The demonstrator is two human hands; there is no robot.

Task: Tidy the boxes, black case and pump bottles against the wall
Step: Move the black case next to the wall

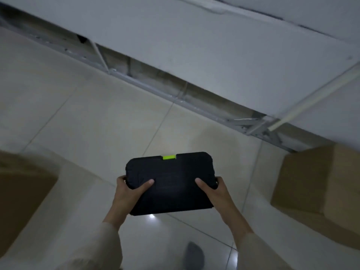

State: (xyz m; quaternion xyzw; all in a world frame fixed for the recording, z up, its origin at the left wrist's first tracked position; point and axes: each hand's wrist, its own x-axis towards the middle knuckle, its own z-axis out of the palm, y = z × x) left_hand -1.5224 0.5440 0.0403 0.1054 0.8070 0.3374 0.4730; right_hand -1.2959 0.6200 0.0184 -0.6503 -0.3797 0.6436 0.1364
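A flat black case (pixel 171 180) with a bright green latch on its far edge is held level above the tiled floor, in the lower middle of the view. My left hand (pixel 130 193) grips its near left corner, thumb on top. My right hand (pixel 212 191) grips its near right corner the same way. One brown cardboard box (pixel 319 184) stands on the floor at the right, close to the wall. Another cardboard box (pixel 21 188) sits at the left edge, blurred. No pump bottles are in view.
A white wall (pixel 214 47) runs diagonally across the top, with a gap at its base showing a metal frame (pixel 155 88). A white pipe (pixel 311 100) slants down at the right. Pale floor tiles (pixel 97 123) lie between the boxes. My grey shoe (pixel 192 256) shows at the bottom.
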